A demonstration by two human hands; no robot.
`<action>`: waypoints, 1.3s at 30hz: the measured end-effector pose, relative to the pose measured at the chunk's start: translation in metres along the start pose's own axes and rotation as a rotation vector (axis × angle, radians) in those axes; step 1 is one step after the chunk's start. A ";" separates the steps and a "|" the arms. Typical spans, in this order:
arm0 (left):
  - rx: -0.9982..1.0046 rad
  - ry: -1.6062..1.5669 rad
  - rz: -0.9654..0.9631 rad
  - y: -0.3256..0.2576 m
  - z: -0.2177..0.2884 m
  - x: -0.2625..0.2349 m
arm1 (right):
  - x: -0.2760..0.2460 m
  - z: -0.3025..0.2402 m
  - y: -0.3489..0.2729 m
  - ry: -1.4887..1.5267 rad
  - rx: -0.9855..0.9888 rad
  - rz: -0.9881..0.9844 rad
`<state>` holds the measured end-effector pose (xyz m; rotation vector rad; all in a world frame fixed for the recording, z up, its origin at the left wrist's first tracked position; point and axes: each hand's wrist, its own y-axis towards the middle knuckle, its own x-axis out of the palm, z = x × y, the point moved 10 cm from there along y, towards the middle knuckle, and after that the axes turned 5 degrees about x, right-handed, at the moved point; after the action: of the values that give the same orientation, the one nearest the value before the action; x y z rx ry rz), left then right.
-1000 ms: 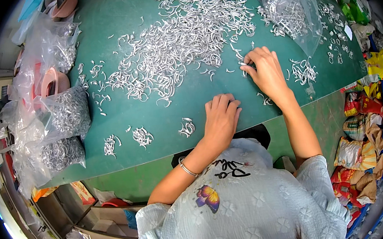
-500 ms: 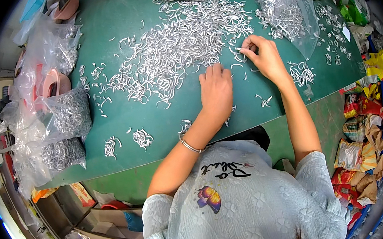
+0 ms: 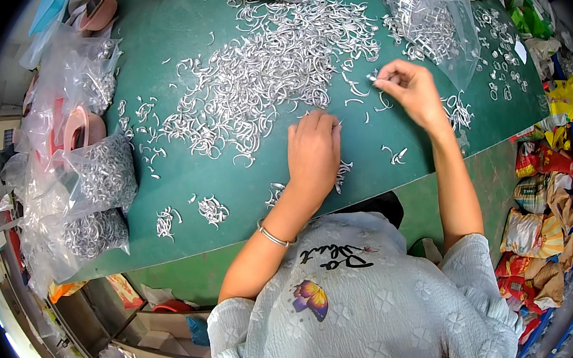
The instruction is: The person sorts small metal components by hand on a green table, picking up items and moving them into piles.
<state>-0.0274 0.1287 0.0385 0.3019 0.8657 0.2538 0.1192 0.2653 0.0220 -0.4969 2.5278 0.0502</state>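
A broad heap of small curved silvery metal pieces lies over the middle of the green table. At its near edge is my left hand, back up, with the fingers bent and drawn together; what they hold, if anything, is hidden. Farther right, just above the tabletop, my right hand pinches a small silvery metal piece between thumb and forefinger. A few loose curved pieces lie between the hands. Partly hidden by my left wrist is a small cluster of pieces.
Smaller clusters lie near the front edge, another right of my right hand. Clear bags of metal pieces and a pink basket line the left side. An open clear bag lies at the far right, beside scattered ring-shaped pieces.
My right hand has moved a little right and nearer to me, still pinching the small piece. My left hand has shifted slightly left and toward me, away from the heap.
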 end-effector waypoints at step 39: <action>0.133 -0.254 -0.150 -0.018 0.050 0.057 | -0.027 0.002 -0.090 -0.184 -0.096 -0.155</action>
<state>0.0486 0.1234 0.0227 0.3822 0.6513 0.0168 0.1733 0.1908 0.0406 -0.6930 2.3088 0.1527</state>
